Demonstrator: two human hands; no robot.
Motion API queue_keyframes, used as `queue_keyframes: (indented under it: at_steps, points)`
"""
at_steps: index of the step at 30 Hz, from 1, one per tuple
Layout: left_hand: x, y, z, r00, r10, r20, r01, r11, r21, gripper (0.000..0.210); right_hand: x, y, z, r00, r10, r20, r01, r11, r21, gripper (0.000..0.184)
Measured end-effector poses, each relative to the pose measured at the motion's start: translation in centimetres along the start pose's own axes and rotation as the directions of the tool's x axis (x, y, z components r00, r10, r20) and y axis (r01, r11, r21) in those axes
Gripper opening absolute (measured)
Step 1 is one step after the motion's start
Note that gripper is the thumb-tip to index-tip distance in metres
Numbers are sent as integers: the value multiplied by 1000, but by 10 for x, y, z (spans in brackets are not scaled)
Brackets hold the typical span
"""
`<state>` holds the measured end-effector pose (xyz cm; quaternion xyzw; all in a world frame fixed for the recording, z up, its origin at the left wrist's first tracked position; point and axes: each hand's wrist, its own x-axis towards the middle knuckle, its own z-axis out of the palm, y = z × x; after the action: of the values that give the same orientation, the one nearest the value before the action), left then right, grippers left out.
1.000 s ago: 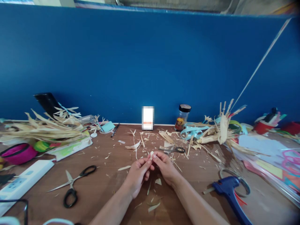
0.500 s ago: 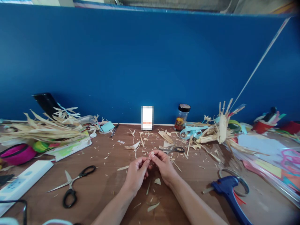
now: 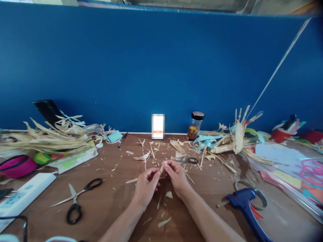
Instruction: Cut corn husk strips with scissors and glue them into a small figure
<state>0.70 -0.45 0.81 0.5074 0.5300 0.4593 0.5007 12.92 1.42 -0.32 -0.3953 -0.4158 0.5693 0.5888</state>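
Note:
My left hand (image 3: 147, 186) and my right hand (image 3: 176, 178) meet low in the middle of the view, above the brown table. Between their fingertips is a small pale strip of dried husk (image 3: 162, 167). Both hands pinch it, thumb against forefinger, the right at its upper end and the left at its lower end. Much of the strip is covered by the fingers. Beneath and around the hands lie husk scraps, among them a pale piece (image 3: 169, 194) and a longer sliver (image 3: 164, 222). Just beyond the right hand lies a second pair of scissors (image 3: 190, 160), partly among scraps.
Black-handled scissors (image 3: 77, 198) lie spread at left, near a white power strip (image 3: 27, 198). A blue glue gun (image 3: 242, 198) rests at right. Dried husks (image 3: 50, 141) are heaped at back left. A lidded jar (image 3: 194, 126) and blue ribbon (image 3: 207, 142) stand before the blue partition (image 3: 161, 67).
The fingertips have drawn slightly apart, so more of the husk strip shows between them. The whole view has shifted a little; the things on the table lie as before.

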Motion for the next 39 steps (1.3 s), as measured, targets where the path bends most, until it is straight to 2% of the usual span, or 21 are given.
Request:
queue_keyframes:
  at_steps: [6,13,22,26,32,39]
  points:
    - [0,0,0,1000,-18,-1,18,999,-27,31,-2,-1,1,999,-17,42,21,995,-97,17]
    - [1,-1,0,998,-53,-15,51,995,-87,27,-3,-2,3,996,16,91,-9,997,-74,22]
    - [0,2,0,998,-66,-20,65,995,-79,26,-1,-1,3,998,9,54,-5,998,-69,20]
    - [0,0,0,998,-61,-26,60,997,-58,26,0,3,2,999,-26,33,31,989,-146,19]
    - [1,1,-1,994,-78,-73,73,995,-68,25,-1,5,0,997,-63,34,69,973,-219,29]
    - [3,0,-2,988,-121,-100,108,986,-127,25,-4,-1,2,982,-183,54,191,920,-342,14]
